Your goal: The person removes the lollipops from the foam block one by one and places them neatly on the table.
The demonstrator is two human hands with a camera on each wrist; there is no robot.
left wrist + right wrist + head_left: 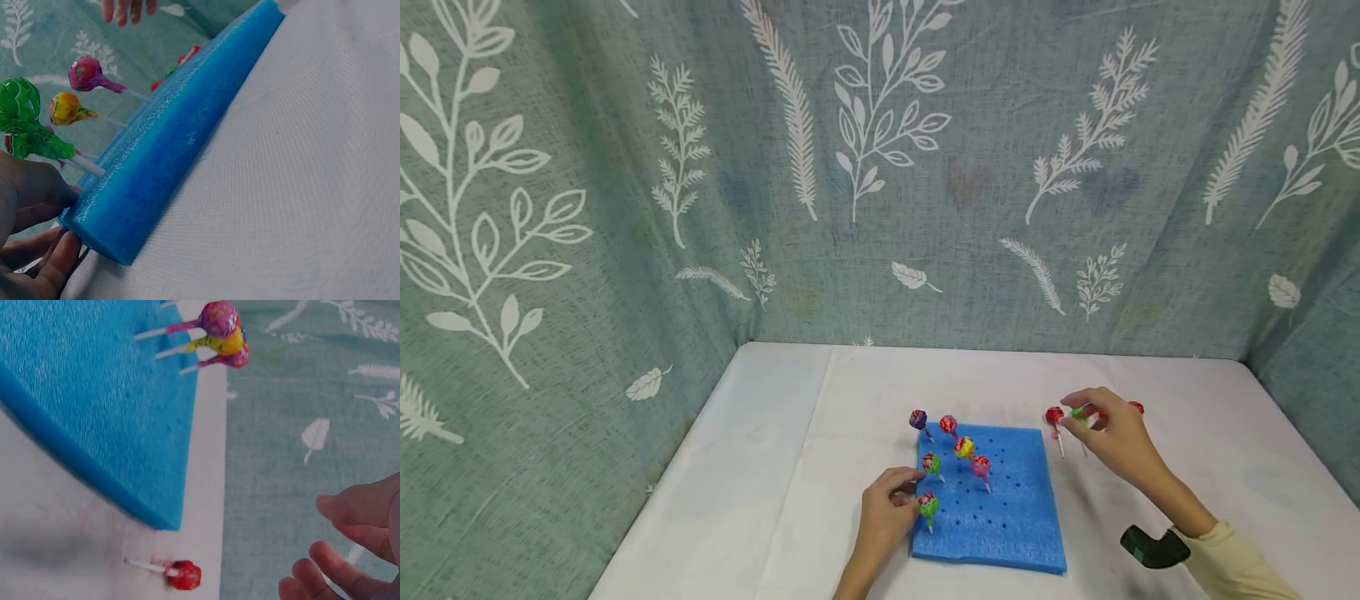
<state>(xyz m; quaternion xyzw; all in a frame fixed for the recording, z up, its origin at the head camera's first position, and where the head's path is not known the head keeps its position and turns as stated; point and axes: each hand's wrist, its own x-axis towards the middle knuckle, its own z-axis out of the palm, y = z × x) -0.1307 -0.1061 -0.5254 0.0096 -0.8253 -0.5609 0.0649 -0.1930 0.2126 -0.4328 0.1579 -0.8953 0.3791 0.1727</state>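
Note:
A blue foam board with rows of small holes lies on the table. Several wrapped lollipops stand in it by their sticks, among them a purple one, a yellow one, a pink one and a green one. My left hand grips the board's left edge, thumb and fingers above and below it in the left wrist view. Over the loose lollipops right of the board hovers my right hand, fingers apart and holding nothing. Near its fingertips lie a red lollipop and a green lollipop, partly hidden.
Another red lollipop shows behind the right hand. White cloth covers the table. A green leaf-patterned curtain hangs at the back and sides. A dark strap device sits at the right wrist.

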